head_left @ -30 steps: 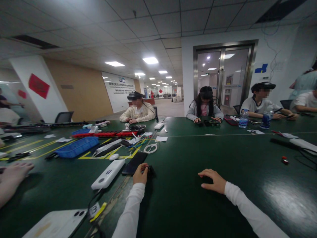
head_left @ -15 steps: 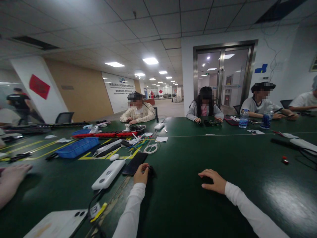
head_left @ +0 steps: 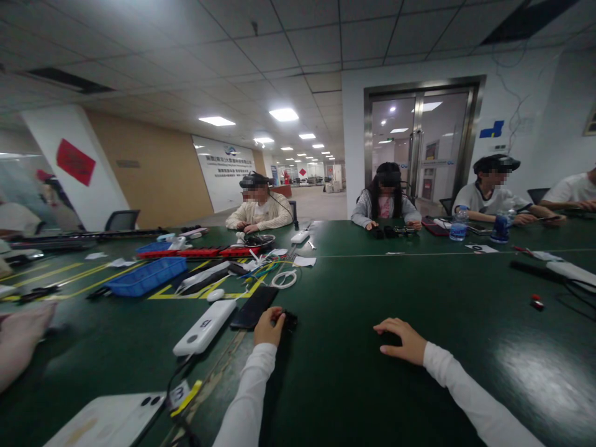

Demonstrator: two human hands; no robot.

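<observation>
Small black object [head_left: 289,320] on green table [head_left: 344,347], beside dark phone [head_left: 254,307]. My left hand [head_left: 267,328] pinches its edge; my right hand [head_left: 403,340] rests flat, loosely open, holding nothing.

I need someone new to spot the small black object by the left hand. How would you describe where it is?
Start at the green table and find the long white power bank at front left, with a dark phone lying flat beside it. Just right of that phone, the left hand touches a small black object, chunkier and far shorter than the phone.
</observation>
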